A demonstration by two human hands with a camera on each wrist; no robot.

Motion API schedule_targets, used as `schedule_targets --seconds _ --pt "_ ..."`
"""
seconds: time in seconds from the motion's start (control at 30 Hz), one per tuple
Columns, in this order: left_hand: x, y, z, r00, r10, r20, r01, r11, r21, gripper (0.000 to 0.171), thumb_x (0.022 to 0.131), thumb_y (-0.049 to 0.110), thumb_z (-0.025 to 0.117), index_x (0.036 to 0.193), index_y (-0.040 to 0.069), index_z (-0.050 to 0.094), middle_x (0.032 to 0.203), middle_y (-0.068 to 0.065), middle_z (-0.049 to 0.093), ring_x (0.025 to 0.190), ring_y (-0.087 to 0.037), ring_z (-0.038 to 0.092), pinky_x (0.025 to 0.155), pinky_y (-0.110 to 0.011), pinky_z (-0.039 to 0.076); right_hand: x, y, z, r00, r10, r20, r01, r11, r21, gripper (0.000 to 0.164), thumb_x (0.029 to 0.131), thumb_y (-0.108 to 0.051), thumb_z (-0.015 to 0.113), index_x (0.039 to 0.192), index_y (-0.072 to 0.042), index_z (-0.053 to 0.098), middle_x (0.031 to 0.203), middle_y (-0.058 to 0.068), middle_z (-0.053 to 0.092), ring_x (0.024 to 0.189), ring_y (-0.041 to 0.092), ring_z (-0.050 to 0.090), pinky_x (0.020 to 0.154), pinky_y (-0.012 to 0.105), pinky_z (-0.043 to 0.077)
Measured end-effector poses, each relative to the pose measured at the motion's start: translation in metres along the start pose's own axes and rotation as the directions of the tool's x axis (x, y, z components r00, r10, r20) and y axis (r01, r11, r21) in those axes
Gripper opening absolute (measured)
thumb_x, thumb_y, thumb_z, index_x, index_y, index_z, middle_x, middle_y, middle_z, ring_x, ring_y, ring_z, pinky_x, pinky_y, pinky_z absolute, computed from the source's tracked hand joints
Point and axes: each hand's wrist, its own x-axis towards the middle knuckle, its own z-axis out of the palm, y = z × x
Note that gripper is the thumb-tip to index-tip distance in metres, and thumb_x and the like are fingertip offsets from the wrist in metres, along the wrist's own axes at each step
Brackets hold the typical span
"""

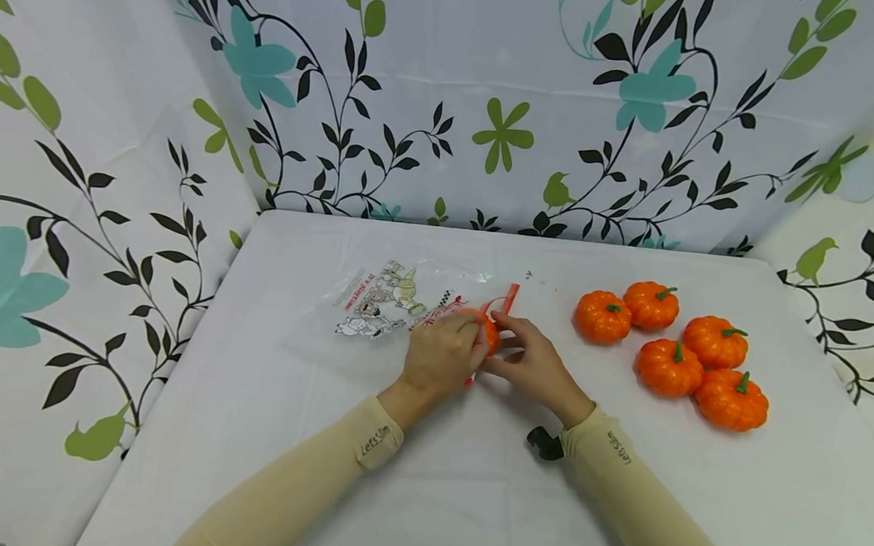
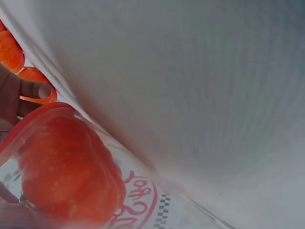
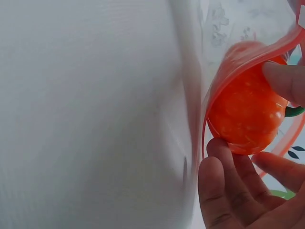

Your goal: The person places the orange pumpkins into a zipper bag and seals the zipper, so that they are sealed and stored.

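A clear plastic bag point(image 1: 356, 301) with a red-edged mouth and printed cartoon figures lies mid-table. My left hand point(image 1: 441, 350) pinches the bag's mouth near its red edge. At that opening sits a small orange pumpkin point(image 3: 250, 112) with a green stem; its far part is inside the bag and its stem end sticks out. Fingers of my right hand point(image 1: 540, 367) hold the pumpkin, fingertips point(image 3: 217, 148) along its lower side. Through the film, the left wrist view shows the pumpkin point(image 2: 71, 171) bulging behind the red rim point(image 2: 47, 109).
To the right of my hands, several more orange pumpkins point(image 1: 669, 368) stand in a loose group on the white table point(image 1: 408, 505). A black wrist camera point(image 1: 544, 443) sits at my right cuff. Leaf-patterned curtains point(image 1: 433, 97) hang behind and beside the table.
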Motion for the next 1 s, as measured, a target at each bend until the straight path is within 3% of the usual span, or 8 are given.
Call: schedule_targets --seconds 0.4,0.67,0.87,1.0 --pt "0.002 0.002 -0.001 1.0 0.007 -0.027 -0.008 0.998 -0.057 0.013 0.085 0.013 0.073 0.074 0.006 0.073 0.087 -0.003 0.075 0.08 -0.017 0.074 0.061 -0.029 0.06 0.002 -0.002 0.002 0.999 -0.031 0.01 0.031 0.999 -0.011 0.053 0.088 -0.016 0.079 0.138 -0.011 0.061 0.129 0.008 0.058 0.109 0.027 0.064 0.095 0.045 0.054" --pt "-0.001 0.006 -0.002 0.998 0.036 -0.05 -0.037 0.999 -0.016 0.011 0.081 0.012 0.073 0.072 0.007 0.072 0.086 -0.003 0.075 0.074 -0.016 0.073 0.053 -0.026 0.057 0.007 -0.003 0.008 0.999 -0.035 -0.005 0.035 0.999 -0.021 0.046 0.089 -0.007 0.073 0.133 -0.005 0.062 0.132 0.013 0.059 0.111 0.033 0.065 0.093 0.045 0.055" --pt "-0.001 0.011 -0.003 0.995 0.054 -0.083 -0.055 0.998 -0.01 0.012 0.081 0.011 0.073 0.07 0.007 0.071 0.085 -0.003 0.075 0.071 -0.016 0.072 0.052 -0.026 0.056 0.01 -0.004 0.013 0.997 -0.068 -0.029 0.068 0.998 -0.005 0.037 0.087 0.003 0.067 0.124 0.001 0.066 0.12 0.015 0.06 0.107 0.036 0.066 0.086 0.044 0.058" --pt "-0.001 0.014 -0.003 0.994 0.058 -0.091 -0.06 0.998 -0.021 0.011 0.08 0.011 0.075 0.07 0.007 0.072 0.087 -0.004 0.076 0.074 -0.016 0.073 0.055 -0.027 0.057 0.014 -0.007 0.018 0.995 -0.093 -0.029 0.091 0.993 -0.076 0.032 0.085 0.003 0.068 0.117 0.005 0.067 0.113 0.017 0.066 0.102 0.034 0.065 0.091 0.047 0.055"
